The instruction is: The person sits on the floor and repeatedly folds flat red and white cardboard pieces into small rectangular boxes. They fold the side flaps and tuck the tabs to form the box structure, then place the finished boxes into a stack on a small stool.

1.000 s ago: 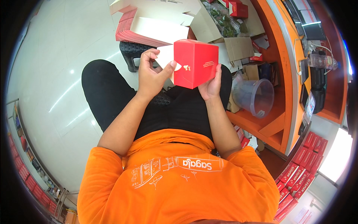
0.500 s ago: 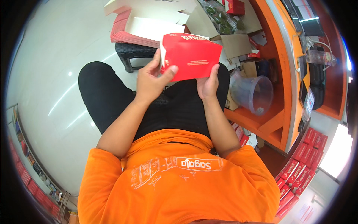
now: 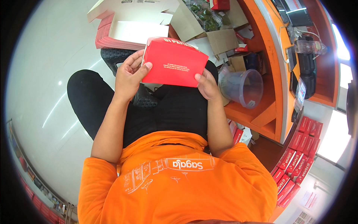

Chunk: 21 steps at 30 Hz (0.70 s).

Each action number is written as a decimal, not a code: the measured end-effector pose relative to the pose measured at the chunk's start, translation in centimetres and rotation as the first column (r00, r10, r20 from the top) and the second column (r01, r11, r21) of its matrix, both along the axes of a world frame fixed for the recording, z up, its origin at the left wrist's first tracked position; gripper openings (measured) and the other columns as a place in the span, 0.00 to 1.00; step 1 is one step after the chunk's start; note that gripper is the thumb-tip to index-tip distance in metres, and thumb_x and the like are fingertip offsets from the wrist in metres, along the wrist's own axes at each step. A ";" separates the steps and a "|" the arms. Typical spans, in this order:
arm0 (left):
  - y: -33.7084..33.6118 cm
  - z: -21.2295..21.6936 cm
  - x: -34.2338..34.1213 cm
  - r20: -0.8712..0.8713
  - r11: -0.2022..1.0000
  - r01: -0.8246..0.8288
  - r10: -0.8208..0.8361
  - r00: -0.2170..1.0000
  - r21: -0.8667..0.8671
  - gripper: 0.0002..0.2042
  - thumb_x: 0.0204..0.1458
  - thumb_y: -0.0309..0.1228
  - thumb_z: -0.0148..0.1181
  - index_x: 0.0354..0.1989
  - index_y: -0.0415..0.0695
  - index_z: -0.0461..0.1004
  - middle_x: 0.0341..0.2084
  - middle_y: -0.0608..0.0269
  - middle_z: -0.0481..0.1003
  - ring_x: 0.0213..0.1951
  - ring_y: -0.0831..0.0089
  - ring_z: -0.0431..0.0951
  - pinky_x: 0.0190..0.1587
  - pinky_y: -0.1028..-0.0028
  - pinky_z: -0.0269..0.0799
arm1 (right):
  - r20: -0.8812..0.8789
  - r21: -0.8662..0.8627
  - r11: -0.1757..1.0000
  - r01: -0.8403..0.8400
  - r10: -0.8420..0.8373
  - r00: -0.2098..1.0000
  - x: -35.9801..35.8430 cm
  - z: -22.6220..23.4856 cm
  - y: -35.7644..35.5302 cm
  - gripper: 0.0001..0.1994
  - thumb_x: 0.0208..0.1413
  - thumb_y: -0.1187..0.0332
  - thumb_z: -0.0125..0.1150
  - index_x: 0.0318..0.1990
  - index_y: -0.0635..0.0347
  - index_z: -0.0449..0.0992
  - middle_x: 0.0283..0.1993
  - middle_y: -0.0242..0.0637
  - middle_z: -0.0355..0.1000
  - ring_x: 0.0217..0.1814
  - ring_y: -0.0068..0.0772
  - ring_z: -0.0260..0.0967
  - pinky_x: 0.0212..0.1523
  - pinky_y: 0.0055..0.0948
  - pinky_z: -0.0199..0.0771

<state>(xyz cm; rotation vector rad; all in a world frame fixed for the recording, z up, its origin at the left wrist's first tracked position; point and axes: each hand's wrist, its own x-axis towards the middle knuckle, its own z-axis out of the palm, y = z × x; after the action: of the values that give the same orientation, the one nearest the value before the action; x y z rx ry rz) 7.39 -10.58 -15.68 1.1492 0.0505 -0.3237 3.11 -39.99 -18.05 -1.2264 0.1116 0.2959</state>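
Observation:
Between my two hands is a red cardboard box [image 3: 174, 65] with white print, held up above my lap. My left hand [image 3: 131, 74] grips its left end, thumb on the red front face and fingers behind. At the lower right corner, my right hand [image 3: 207, 84] pinches the box, thumb in front and the other fingers mostly hidden behind it. Beyond the box, a stack of flat red-and-white box blanks [image 3: 138, 30] lies on a black plastic stool [image 3: 112, 56].
Right of my knee, a clear plastic tub [image 3: 242, 88] sits on an orange shelf unit [image 3: 270, 71]. An open brown carton [image 3: 225, 42] holds green packets [image 3: 209, 16]. Several red boxes [image 3: 298, 156] are stacked at the far right. A clear bottle [image 3: 310, 47] lies on the counter.
The box has moved left and tilted slightly in my hands. My right thumb now shows on its front face. The whole view has shifted a little.

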 end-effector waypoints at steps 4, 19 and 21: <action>-0.4 -0.2 0.1 0.053 0.999 0.024 -0.026 0.998 0.038 0.32 0.63 0.34 0.63 0.70 0.29 0.59 0.63 0.48 0.72 0.62 0.67 0.74 0.65 0.70 0.66 | -0.062 -0.024 0.999 0.046 -0.047 0.997 -0.5 0.1 -1.2 0.26 0.62 0.59 0.65 0.62 0.66 0.68 0.56 0.36 0.75 0.51 0.26 0.74 0.50 0.29 0.75; -1.3 -2.4 -0.1 -0.069 0.905 0.097 -0.075 0.995 0.414 0.26 0.61 0.36 0.63 0.65 0.35 0.70 0.57 0.53 0.76 0.56 0.70 0.77 0.59 0.70 0.70 | 0.283 -0.724 0.657 0.210 0.006 0.959 6.6 -2.0 4.9 0.25 0.65 0.58 0.62 0.64 0.62 0.72 0.70 0.49 0.66 0.71 0.49 0.64 0.70 0.43 0.62; -1.2 -3.4 0.1 -0.045 0.915 0.037 -0.020 0.999 0.402 0.26 0.60 0.38 0.64 0.62 0.34 0.72 0.55 0.51 0.78 0.53 0.69 0.79 0.56 0.71 0.73 | 0.459 -0.797 0.514 0.318 0.173 0.871 7.9 -2.3 7.5 0.21 0.65 0.62 0.60 0.62 0.61 0.74 0.66 0.50 0.69 0.67 0.51 0.67 0.68 0.44 0.63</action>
<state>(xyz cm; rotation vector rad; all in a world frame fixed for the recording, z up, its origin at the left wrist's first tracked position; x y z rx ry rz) 7.47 -11.77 -19.13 1.5550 0.1416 -0.3730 11.05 -32.49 -20.39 -2.2814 -0.1645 -0.2233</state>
